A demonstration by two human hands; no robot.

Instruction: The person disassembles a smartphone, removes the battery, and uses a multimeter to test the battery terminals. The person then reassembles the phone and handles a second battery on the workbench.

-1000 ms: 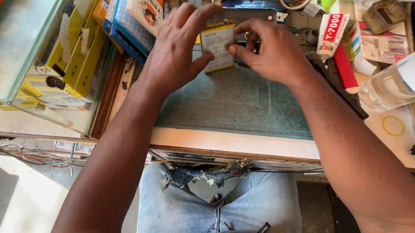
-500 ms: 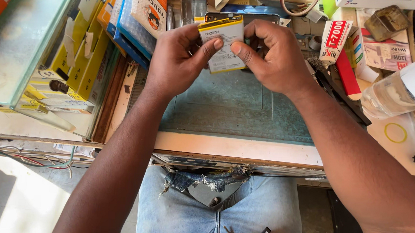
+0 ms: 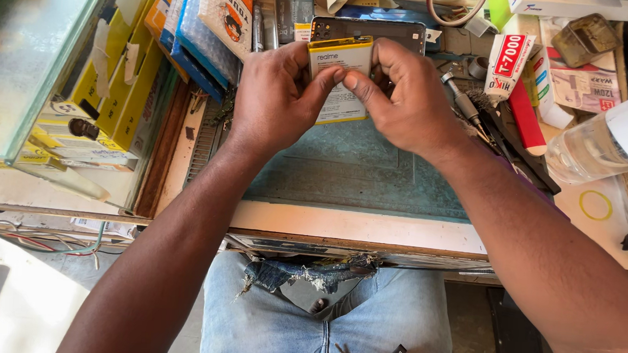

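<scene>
**Battery pinched in both hands over open phone**

Seated at cluttered repair bench, head view looking down. Left hand (image 3: pixel 279 94) and right hand (image 3: pixel 406 95) both closed on yellow-and-white battery (image 3: pixel 342 80), thumbs pressed on front face near its middle, other fingers curled behind. Battery held upright-ish, lifted off green mat (image 3: pixel 358 168), label toward camera; likely gripped this way to flex or peel something on face, but too small to tell. Top edge of battery overlaps lower edge of open phone (image 3: pixel 370 31) lying just behind; contact between them unclear. Phone back facing up, camera cluster at its left corner.

Left of hands: stack of yellow boxes (image 3: pixel 127 89) and blue-orange packs (image 3: pixel 207 17), leaning against glass case (image 3: pixel 31 57), kept off work area. Right of hands: glue box (image 3: pixel 508 65), red tool (image 3: pixel 527 117), screwdriver (image 3: pixel 464 102), all within reach of right hand. Clear bottle (image 3: pixel 607 140) lying on its side near right bench edge; yellow ring (image 3: pixel 595 205) just below it. Metal tin (image 3: pixel 591 37) far right top. Torn jeans (image 3: pixel 320 308) visible below bench edge.
</scene>
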